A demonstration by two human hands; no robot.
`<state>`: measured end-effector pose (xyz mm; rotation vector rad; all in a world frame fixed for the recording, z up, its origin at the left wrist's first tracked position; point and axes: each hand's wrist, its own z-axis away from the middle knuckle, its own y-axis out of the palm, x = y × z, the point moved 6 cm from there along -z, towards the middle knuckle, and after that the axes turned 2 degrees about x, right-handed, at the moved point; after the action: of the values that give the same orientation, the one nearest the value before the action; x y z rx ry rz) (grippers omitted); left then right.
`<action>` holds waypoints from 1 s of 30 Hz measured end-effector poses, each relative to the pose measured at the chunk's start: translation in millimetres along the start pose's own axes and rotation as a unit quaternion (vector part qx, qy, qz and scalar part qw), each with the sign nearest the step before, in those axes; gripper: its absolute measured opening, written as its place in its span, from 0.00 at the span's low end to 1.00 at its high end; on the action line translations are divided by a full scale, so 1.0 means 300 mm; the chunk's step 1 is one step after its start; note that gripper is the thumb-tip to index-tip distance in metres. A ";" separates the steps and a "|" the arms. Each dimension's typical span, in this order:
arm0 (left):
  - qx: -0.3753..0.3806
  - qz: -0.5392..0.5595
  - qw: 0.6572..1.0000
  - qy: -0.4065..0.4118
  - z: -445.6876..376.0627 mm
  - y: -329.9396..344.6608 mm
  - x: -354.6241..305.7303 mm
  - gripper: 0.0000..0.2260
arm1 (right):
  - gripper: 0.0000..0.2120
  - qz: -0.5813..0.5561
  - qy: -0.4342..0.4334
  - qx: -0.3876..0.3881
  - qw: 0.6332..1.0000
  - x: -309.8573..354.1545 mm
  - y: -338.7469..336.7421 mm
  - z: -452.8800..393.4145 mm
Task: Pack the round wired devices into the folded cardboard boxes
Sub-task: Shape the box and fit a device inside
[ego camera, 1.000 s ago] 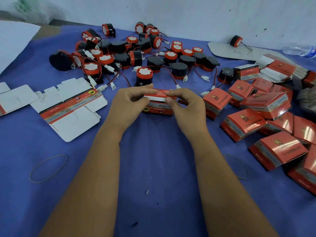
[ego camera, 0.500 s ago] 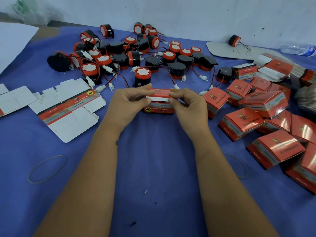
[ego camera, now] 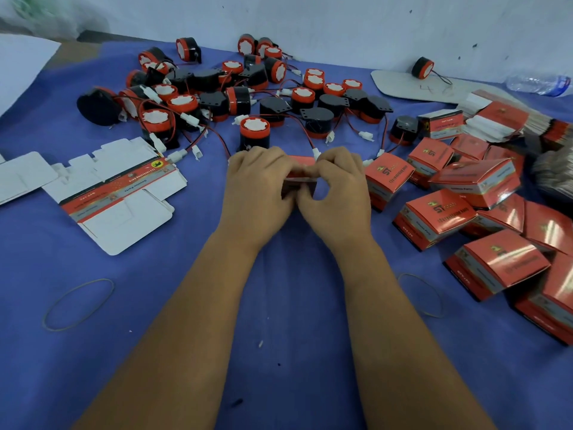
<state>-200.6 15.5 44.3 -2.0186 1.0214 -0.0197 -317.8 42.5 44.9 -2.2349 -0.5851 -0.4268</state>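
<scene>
At twelve o'clock from my hands, an upright round device stands just beyond the knuckles, the tangled pile of wired devices behind it; folded boxes crowd three o'clock, a flat box blank lies at nine. My left hand and right hand both pinch a red cardboard box at centre, mostly hidden by fingers. Its long axis runs nine to three, I think.
</scene>
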 end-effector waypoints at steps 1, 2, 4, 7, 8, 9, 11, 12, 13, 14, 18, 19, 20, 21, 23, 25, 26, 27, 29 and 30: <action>-0.008 -0.007 1.000 -0.012 0.003 -0.002 0.002 0.08 | 0.02 0.020 -0.007 0.003 1.000 0.005 0.002 -0.001; -0.014 -0.011 1.000 -0.024 0.004 -0.005 0.006 0.07 | 0.02 0.037 -0.010 0.005 0.999 0.010 0.006 -0.002; -0.013 -0.011 0.999 -0.044 0.004 -0.005 0.012 0.05 | 0.07 0.055 -0.005 0.003 0.998 0.013 0.009 -0.002; -0.006 -0.015 0.998 -0.061 0.004 0.004 0.000 0.02 | 0.11 0.081 0.016 0.008 0.997 0.005 0.013 0.003; -0.007 -0.020 0.998 -0.065 0.005 0.005 -0.007 0.02 | 0.11 0.089 0.026 0.016 0.996 0.002 0.019 0.005; -0.006 -0.026 0.997 -0.069 0.005 0.008 -0.011 0.02 | 0.10 0.092 0.036 0.022 0.995 -0.002 0.023 0.007; -0.006 -0.036 0.997 -0.071 0.005 0.014 -0.018 0.01 | 0.10 0.067 0.057 0.026 0.996 -0.012 0.029 0.008; -0.006 -0.025 0.998 -0.065 0.007 0.017 -0.020 0.01 | 0.09 0.035 0.070 0.026 0.997 -0.019 0.031 0.007; -0.011 0.005 0.998 -0.065 0.010 0.017 -0.017 0.02 | 0.09 -0.007 0.084 0.032 0.996 -0.026 0.034 0.008; -0.023 0.053 0.995 -0.078 0.013 0.009 -0.006 0.04 | 0.09 -0.045 0.097 0.046 0.993 -0.033 0.041 0.010; -0.105 0.174 0.962 -0.183 0.026 -0.033 0.081 0.09 | 0.14 -0.111 0.113 0.124 0.980 -0.050 0.077 0.030; -0.083 0.177 0.962 -0.190 0.022 -0.022 0.093 0.10 | 0.14 -0.133 0.120 0.125 0.976 -0.055 0.080 0.031; -0.047 0.186 0.963 -0.191 0.020 -0.003 0.097 0.11 | 0.15 -0.153 0.128 0.117 0.973 -0.065 0.080 0.030; -0.013 0.197 0.962 -0.189 0.017 0.017 0.099 0.12 | 0.17 -0.157 0.131 0.106 0.973 -0.071 0.075 0.027; 0.020 0.223 0.956 -0.192 0.016 0.037 0.102 0.15 | 0.20 -0.132 0.130 0.086 0.979 -0.075 0.056 0.018; 0.019 0.264 0.942 -0.208 0.019 0.035 0.110 0.18 | 0.20 -0.098 0.111 0.073 0.986 -0.062 0.035 0.011; 0.010 0.279 0.937 -0.212 0.019 0.028 0.112 0.18 | 0.20 -0.073 0.087 0.058 0.992 -0.047 0.021 0.006; -0.002 0.286 0.934 -0.214 0.022 0.019 0.114 0.19 | 0.19 -0.041 0.058 0.034 0.997 -0.031 0.001 0.001; -0.036 0.274 0.939 -0.206 0.023 -0.009 0.107 0.19 | 0.18 0.014 0.021 -0.059 0.998 -0.011 -0.068 -0.012; -0.051 0.258 0.944 -0.200 0.021 -0.022 0.104 0.20 | 0.18 0.028 0.024 -0.119 0.992 -0.016 -0.111 -0.011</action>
<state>-173.3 1.1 34.4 -1.6854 1.2620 0.7045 -340.1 58.5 64.9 -2.4541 -0.4651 -0.5441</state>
